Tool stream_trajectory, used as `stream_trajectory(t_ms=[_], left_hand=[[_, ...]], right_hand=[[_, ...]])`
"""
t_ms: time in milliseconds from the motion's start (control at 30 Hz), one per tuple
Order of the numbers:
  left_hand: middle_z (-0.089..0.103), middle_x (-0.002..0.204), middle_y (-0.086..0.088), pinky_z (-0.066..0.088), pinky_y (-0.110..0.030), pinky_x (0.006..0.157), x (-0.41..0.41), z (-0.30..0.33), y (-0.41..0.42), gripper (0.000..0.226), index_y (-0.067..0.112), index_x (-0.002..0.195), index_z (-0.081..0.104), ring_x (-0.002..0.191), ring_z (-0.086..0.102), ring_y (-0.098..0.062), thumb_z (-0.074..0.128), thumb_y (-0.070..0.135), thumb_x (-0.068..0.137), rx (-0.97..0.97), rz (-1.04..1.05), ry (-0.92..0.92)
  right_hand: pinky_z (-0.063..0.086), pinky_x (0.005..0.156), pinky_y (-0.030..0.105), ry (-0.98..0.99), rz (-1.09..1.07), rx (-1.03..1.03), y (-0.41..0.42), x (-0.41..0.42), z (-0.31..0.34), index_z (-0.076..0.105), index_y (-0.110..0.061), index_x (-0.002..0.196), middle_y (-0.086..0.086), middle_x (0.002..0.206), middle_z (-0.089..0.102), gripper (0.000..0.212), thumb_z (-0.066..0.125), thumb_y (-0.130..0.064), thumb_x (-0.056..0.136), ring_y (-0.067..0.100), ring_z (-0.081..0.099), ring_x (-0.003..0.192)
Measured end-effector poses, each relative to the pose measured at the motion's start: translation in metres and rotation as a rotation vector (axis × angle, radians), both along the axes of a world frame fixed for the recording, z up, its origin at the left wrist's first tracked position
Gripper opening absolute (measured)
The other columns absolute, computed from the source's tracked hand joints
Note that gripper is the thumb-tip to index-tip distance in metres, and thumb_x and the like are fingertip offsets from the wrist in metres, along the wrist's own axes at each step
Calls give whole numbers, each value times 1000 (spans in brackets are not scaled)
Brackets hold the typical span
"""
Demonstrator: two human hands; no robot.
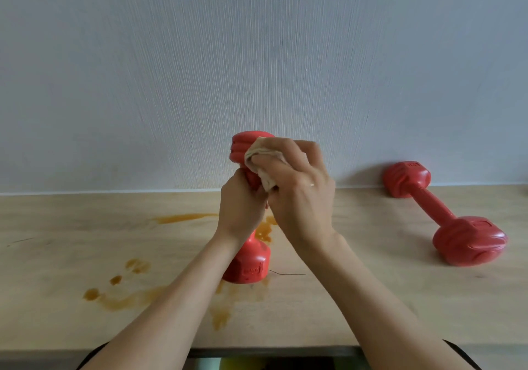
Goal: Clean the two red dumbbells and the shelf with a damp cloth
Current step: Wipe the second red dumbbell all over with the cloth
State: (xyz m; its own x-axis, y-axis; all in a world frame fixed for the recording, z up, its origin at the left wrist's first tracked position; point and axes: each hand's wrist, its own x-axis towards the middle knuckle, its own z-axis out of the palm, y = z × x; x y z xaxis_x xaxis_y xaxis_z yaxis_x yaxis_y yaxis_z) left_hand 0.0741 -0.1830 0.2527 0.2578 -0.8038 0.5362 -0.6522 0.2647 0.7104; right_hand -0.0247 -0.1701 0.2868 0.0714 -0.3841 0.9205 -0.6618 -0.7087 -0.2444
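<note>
A red dumbbell [249, 264] stands on end on the light wooden shelf [371, 298], its lower head on the wood and its upper head raised in front of the wall. My left hand [243, 204] grips its handle. My right hand [300, 186] holds a beige cloth [261, 158] pressed against the upper head. A second red dumbbell [443, 212] lies on its side at the right, its far head near the wall.
Brown liquid stains [120, 292] spread over the shelf left of and around the standing dumbbell, with a streak [185, 217] further back. A pale textured wall [257, 55] rises directly behind. The shelf's front edge [271, 351] runs along the bottom.
</note>
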Motion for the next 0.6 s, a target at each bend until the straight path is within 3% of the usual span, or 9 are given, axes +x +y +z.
stream_trajectory(t_ms=[67, 233, 300, 367, 400, 500, 600], left_hand=[[54, 50, 2, 35, -14, 46, -3, 3, 2, 19, 6, 69, 51, 41, 52, 0, 56, 11, 86, 29, -28, 98], [57, 57, -7, 46, -34, 55, 2, 5, 1, 16, -1, 81, 53, 39, 53, -7, 53, 13, 86, 99, -16, 231], [56, 52, -2, 45, -29, 53, 3, 5, 3, 15, 2, 74, 52, 38, 52, -3, 55, 11, 86, 64, -33, 197], [50, 47, 7, 36, -12, 47, 2, 7, 6, 23, 12, 65, 48, 40, 52, 3, 56, 7, 86, 22, 3, 117], [50, 46, 9, 33, -9, 45, 2, 7, 7, 25, 14, 63, 47, 40, 52, 4, 57, 7, 86, 25, 9, 118], [54, 43, 2, 41, -26, 49, 4, 6, 5, 20, 12, 62, 51, 37, 52, -8, 55, 18, 81, 83, 5, 247], [52, 38, 2, 38, -21, 43, 3, 5, 8, 21, 9, 58, 54, 35, 49, -10, 51, 26, 70, 97, -34, 275]], right_hand=[[45, 54, 29, -54, 14, 36, -7, -6, -1, 74, -24, 87, -12, 102, 67, 17, 68, -10, 80, 22, 53, 88], [36, 64, 14, -171, 71, 153, -15, -13, -3, 74, -21, 93, -10, 103, 66, 25, 62, -4, 79, 23, 54, 87], [41, 71, 17, -112, 83, 67, -7, -6, -1, 73, -19, 94, -6, 106, 67, 20, 56, -13, 86, 25, 56, 93], [48, 73, 25, 4, 106, -36, 0, 1, -3, 73, -16, 97, -3, 110, 67, 24, 51, -18, 88, 27, 58, 99], [50, 74, 28, 23, 111, -42, -1, 3, -4, 72, -15, 99, -2, 112, 66, 24, 50, -17, 88, 29, 58, 100], [45, 85, 23, -177, 180, 175, -14, -2, -8, 68, -12, 107, 1, 117, 62, 31, 58, -3, 80, 20, 57, 102], [43, 89, 12, -367, 306, 431, -23, -13, -6, 67, -8, 109, -2, 114, 61, 43, 57, 11, 72, 3, 57, 101]])
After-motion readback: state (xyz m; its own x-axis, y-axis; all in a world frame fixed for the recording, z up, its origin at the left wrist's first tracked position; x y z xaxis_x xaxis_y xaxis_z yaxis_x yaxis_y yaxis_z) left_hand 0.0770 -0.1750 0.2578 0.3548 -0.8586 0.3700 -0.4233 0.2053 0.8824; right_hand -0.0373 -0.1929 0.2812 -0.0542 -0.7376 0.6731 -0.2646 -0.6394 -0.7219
